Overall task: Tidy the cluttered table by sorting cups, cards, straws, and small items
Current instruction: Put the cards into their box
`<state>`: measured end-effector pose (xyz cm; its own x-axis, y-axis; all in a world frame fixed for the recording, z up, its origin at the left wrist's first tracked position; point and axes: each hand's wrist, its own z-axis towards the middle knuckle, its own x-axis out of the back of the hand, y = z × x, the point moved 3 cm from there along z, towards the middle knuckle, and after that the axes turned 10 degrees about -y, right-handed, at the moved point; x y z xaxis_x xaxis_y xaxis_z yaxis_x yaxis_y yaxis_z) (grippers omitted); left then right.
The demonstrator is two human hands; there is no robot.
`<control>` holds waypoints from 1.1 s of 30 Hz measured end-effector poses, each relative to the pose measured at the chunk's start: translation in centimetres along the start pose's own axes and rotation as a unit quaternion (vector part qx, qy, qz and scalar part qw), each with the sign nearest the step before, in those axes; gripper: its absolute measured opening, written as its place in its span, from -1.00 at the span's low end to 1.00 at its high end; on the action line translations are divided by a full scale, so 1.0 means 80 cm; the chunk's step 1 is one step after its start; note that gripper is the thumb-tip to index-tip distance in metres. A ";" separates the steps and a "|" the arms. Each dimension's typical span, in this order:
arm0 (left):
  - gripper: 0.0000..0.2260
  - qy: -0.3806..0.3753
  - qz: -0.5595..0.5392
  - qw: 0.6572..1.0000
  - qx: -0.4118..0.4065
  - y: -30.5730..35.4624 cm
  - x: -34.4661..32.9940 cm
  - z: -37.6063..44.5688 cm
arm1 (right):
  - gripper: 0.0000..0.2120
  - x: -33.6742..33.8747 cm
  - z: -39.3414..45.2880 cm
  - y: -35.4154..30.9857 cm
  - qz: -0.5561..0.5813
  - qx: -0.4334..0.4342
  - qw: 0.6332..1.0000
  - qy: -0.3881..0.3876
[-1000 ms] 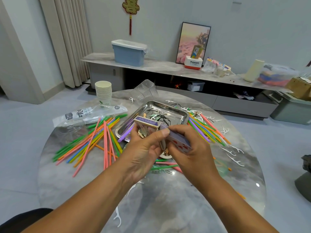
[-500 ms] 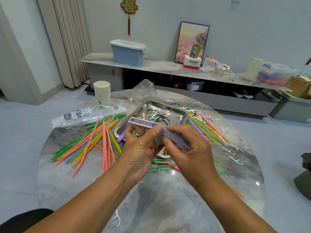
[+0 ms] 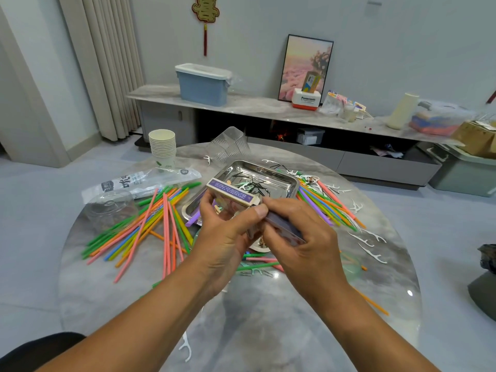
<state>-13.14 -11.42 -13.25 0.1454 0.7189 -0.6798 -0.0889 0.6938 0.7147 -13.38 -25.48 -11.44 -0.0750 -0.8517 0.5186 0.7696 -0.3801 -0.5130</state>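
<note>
left hand (image 3: pixel 224 237) grips the card box (image 3: pixel 232 194); right hand (image 3: pixel 303 237) pinches the cards (image 3: pixel 284 229) at its mouth; cups (image 3: pixel 163 149) stacked; straws (image 3: pixel 150 226) and picks (image 3: pixel 371 252) still lie scattered beyond the fingers

Card box (image 3: pixel 233 194): lower part hidden behind left hand (image 3: pixel 225 238). Card deck (image 3: pixel 284 230): mostly covered by right hand (image 3: pixel 303 237); faces not visible. Tray (image 3: pixel 279 181): near edge hidden by hands. Small items in tray: too small to ID. Forearms: cut off at bottom edge.
</note>
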 end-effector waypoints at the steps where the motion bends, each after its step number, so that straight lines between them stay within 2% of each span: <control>1: -0.21 0.001 -0.003 1.000 0.002 0.000 0.001 0.000 | -0.70 -0.001 -0.001 0.001 0.012 -0.007 1.000 0.002; 8: -0.37 -0.002 0.024 0.999 0.022 0.009 0.005 0.002 | -0.63 0.000 -0.004 -0.002 0.142 -0.136 0.981 0.000; 10: -0.41 0.013 0.028 0.999 0.043 0.013 0.005 0.003 | -0.64 0.004 -0.001 -0.002 0.132 -0.135 0.982 -0.022; 14: -0.47 0.104 0.030 0.991 0.080 0.005 0.018 0.006 | -0.66 0.000 -0.002 -0.003 0.052 -0.117 0.988 -0.087; 16: -0.50 0.125 0.044 0.987 0.091 0.002 0.024 0.007 | -0.66 -0.002 -0.003 -0.002 0.028 -0.104 0.990 -0.093; 22: -0.56 0.128 0.062 0.985 0.093 0.003 0.022 0.008 | -0.67 -0.002 -0.001 -0.007 0.037 -0.115 0.991 -0.050; 26: -0.62 0.127 0.047 0.986 0.095 0.004 0.019 0.007 | -0.63 -0.002 0.001 -0.010 0.069 -0.143 0.986 -0.047; 29: -0.65 0.120 0.058 0.986 0.104 0.006 0.019 0.008 | -0.67 -0.001 0.002 -0.009 0.091 -0.156 0.983 -0.039; 33: -0.60 0.112 0.076 0.983 0.124 0.006 0.017 0.007 | -0.72 -0.002 0.000 -0.009 0.049 -0.148 0.987 -0.030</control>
<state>-12.46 -10.13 -13.74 -0.0739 0.8240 -0.5617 0.1538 0.5659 0.8100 -13.91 -25.08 -11.16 0.0361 -0.8703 0.4911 0.5516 -0.3925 -0.7360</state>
